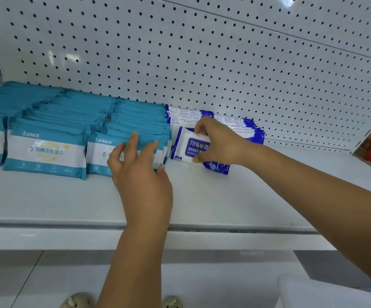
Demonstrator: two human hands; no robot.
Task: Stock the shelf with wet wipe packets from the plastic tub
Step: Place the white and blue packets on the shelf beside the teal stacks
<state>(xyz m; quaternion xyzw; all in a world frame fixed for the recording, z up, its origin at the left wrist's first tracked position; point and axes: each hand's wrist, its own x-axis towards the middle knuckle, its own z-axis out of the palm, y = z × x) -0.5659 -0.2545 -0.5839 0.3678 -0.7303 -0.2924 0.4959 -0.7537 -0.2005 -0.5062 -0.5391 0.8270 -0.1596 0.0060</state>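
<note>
Bright, even light; wide-angle edge bending.

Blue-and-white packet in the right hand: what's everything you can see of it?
The front packet is a soft, glossy plastic pouch, white with dark blue edges and a blue label reading 75% and Alcohol. It stands tilted on the shelf, at the front of the row of matching packets. The right hand pinches its right side, hiding part of the label.

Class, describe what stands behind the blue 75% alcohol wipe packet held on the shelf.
Behind the blue packet, a row of matching packets runs back to the pegboard. The right hand, gripping the packet, hides part of that row's front.
</note>
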